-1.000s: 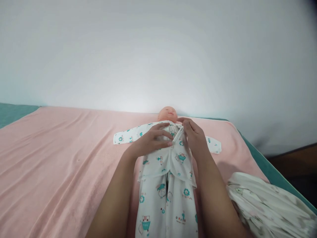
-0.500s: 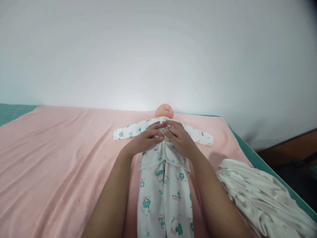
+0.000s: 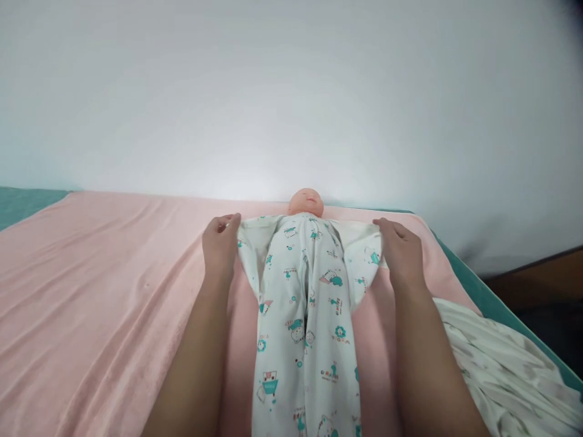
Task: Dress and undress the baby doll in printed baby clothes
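Note:
A baby doll (image 3: 306, 202) lies on its back, its head toward the wall. Over its front run white printed baby pants (image 3: 298, 315), reaching high up to the chest. Around the upper body a matching white baby jacket (image 3: 362, 255) is spread apart, its plain inner side showing. My left hand (image 3: 221, 246) pinches the jacket's front flap at the left edge. On the other side, my right hand (image 3: 401, 249) pinches the opposite flap and pulls it outward. The jacket's sleeves are mostly hidden behind the flaps and hands.
A pink blanket (image 3: 113, 303) covers the bed, with a green sheet (image 3: 455, 261) showing along its edges. At the lower right, beside my right forearm, lies a crumpled white printed cloth (image 3: 505, 358). A pale wall (image 3: 291, 91) rises behind the doll's head.
My hands have moved apart from the middle of the doll's chest to either side. The jacket front, previously closed, is now held wide, uncovering the upper pants.

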### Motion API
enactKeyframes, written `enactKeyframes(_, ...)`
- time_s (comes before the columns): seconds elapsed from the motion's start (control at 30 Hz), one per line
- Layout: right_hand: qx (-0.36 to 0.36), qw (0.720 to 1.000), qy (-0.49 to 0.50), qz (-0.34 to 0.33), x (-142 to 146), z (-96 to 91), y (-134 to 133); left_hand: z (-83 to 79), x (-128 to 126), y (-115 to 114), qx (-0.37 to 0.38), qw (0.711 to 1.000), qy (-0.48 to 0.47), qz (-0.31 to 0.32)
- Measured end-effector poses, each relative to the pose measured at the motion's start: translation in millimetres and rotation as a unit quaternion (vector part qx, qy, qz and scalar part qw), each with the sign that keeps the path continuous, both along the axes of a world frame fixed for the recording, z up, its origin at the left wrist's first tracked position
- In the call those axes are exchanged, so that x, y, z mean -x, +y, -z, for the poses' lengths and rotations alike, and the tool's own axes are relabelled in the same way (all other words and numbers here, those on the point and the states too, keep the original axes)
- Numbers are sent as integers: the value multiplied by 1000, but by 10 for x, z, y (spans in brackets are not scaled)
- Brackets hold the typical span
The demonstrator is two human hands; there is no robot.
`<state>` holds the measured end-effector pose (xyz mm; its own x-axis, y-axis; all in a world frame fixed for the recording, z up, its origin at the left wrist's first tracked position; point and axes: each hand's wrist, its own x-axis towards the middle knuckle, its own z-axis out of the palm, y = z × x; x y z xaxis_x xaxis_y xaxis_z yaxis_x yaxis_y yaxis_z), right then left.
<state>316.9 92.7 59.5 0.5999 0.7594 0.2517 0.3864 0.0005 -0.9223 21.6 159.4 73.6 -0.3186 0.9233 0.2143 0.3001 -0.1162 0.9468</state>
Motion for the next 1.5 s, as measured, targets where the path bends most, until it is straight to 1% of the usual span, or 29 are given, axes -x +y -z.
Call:
enactKeyframes(0.03,6,999,-26,20,-75,79,43,61,26,54,-3,998,39,-54)
enactKeyframes(0.07,7,998,-62,13,-112,156,94,123,27,97,-14,992,93,-80)
enactKeyframes(0.1,8,994,-110,-16,-111,227,148,183,4,129,-34,985,153,-75)
enactKeyframes(0.17,16,972,-214,-94,-28,337,251,292,-97,161,-87,960,265,-9)
enactKeyframes(0.2,29,956,-262,-126,34,374,290,340,-160,165,-109,944,308,33)
enactKeyframes(0.23,47,941,-302,-144,93,399,317,382,-220,166,-124,929,342,68)
enactKeyframes(0.27,66,930,-331,-147,143,416,333,419,-272,166,-130,916,368,87)
enactKeyframes(0.3,82,923,-350,-140,178,427,339,450,-311,168,-132,908,388,91)
enactKeyframes(0.37,101,915,-372,-122,196,449,332,488,-339,181,-124,899,414,74)
enactKeyframes(0.43,97,915,-376,-108,149,494,323,492,-298,215,-110,893,433,51)
enactKeyframes(0.47,86,922,-365,-98,107,530,324,485,-253,240,-98,892,439,40)
enactKeyframes(0.57,41,960,-274,-33,-46,661,354,466,-49,309,-37,902,430,8)
enactKeyframes(0.63,24,973,-230,-3,-108,710,376,480,87,319,-8,912,410,2)
enactKeyframes(0.7,22,970,-243,-10,-84,670,364,515,173,290,-12,917,399,5)
enactKeyframes(0.73,19,966,-257,-18,-32,609,340,535,192,267,-20,918,396,3)
enactKeyframes(0.83,0,966,-254,-57,272,288,218,581,181,210,-26,922,386,-12)
enactKeyframes(0.87,-6,966,-242,-89,410,160,185,590,169,204,-24,924,382,-15)
enactKeyframes(0.9,-8,962,-236,-136,557,35,170,597,159,206,-22,926,378,-15)
enactKeyframes(0.93,-1,952,-243,-186,710,-78,184,603,153,213,-20,927,373,-15)
enactKeyframes(0.97,13,935,-270,-230,864,-174,231,610,152,225,-18,930,368,-16)
enactKeyframes(1.0,35,910,-317,-267,1014,-247,311,617,154,238,-16,932,363,-17)
enactKeyframes(1.07,97,846,-423,-310,1296,-325,549,634,166,260,-14,935,353,-17)
enactKeyframes(1.17,196,726,-555,-355,1640,-308,941,654,178,266,-15,936,351,-12)
enactKeyframes(1.2,214,696,-582,-362,1726,-283,1041,655,177,261,-16,935,355,-9)
enactKeyframes(1.23,225,674,-599,-368,1793,-258,1117,652,174,253,-17,933,361,-4)
enactKeyframes(1.27,231,662,-608,-372,1841,-235,1169,644,169,244,-20,929,369,1)
enactKeyframes(1.33,236,652,-613,-379,1876,-210,1216,618,160,225,-32,923,384,13)
enactKeyframes(1.4,231,647,-619,-381,1837,-223,1215,586,158,210,-47,919,390,26)
enactKeyframes(1.5,205,650,-617,-394,1681,-313,1184,563,184,196,-51,927,369,33)
